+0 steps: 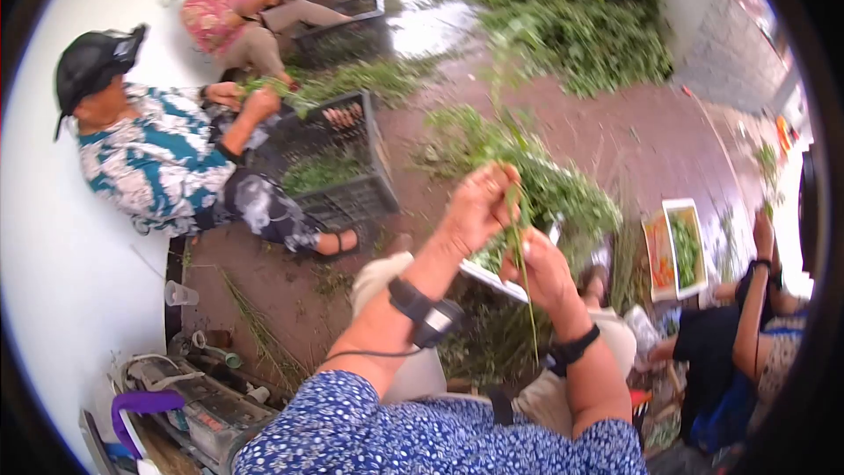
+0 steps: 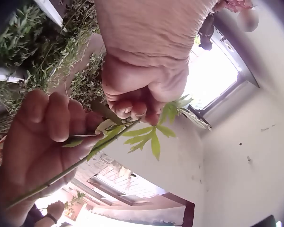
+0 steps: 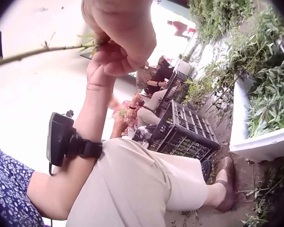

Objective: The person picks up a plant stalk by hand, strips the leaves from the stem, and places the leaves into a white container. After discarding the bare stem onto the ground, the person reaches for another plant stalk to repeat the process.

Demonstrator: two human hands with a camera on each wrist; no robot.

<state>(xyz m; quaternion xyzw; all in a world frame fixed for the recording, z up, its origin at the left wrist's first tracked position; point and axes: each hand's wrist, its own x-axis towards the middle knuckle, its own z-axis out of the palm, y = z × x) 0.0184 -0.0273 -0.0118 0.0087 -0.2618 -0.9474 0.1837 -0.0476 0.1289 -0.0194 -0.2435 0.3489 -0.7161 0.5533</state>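
In the head view my left hand (image 1: 477,204) is raised in front of me and pinches a leafy green stem (image 2: 47,181) near its leafy top. Just below it my right hand (image 1: 547,271) has its fingertips curled on the same stem and its leaves. The left wrist view shows slender, pointed leaves (image 2: 155,144) sticking out beyond the left fingertips, while the bare stalk runs down across the right palm. Under both hands stands a white tub (image 3: 240,113) holding cut greens (image 3: 270,97). My left wrist wears a strapped camera (image 1: 426,312).
A large pile of leafy stalks (image 1: 571,18) lies at the back. To the left, a seated person (image 1: 158,158) handles greens over a black crate (image 1: 382,180); another sits behind. At right are a white box (image 1: 701,255) and another person's arm (image 1: 752,308). Stripped stalks (image 1: 255,321) litter the floor.
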